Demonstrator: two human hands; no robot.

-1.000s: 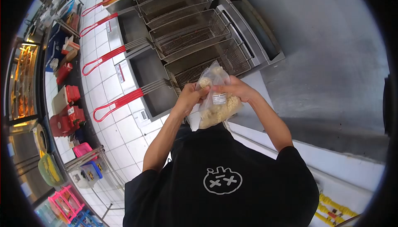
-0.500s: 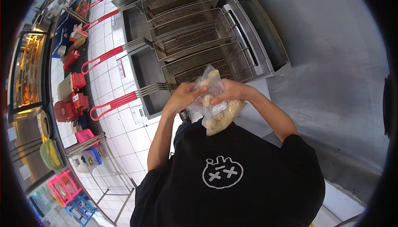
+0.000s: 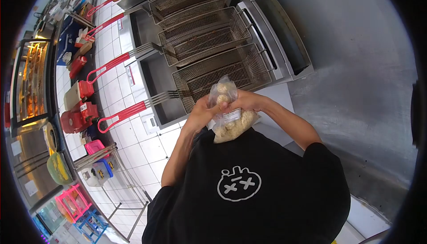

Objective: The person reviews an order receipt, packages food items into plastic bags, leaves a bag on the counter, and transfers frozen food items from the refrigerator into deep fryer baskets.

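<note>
A clear plastic bag (image 3: 233, 132) of pale, crumb-coated food pieces, with a white printed label, is held upright in front of the black shirt. My left hand (image 3: 200, 115) is closed on the bag's left side, below its bunched top. My right hand (image 3: 248, 101) grips the bag from the right, and the thumbs meet over the front. Several pieces show above the thumbs, while most of the contents hang below. Just beyond the bag is the nearest wire fry basket (image 3: 222, 72), with a red handle (image 3: 126, 111) pointing left.
More fry baskets (image 3: 202, 34) sit in a row on the fryer (image 3: 160, 77). A metal panel (image 3: 351, 66) stands at the right. On the left are a lit food display case (image 3: 33, 81), red containers (image 3: 80, 117) and a metal rack (image 3: 120, 177) over white floor tiles.
My thumbs have come together over the front of the bag. My left hand has shifted slightly right and down, and the bag's upper part is fuller with pieces showing.
</note>
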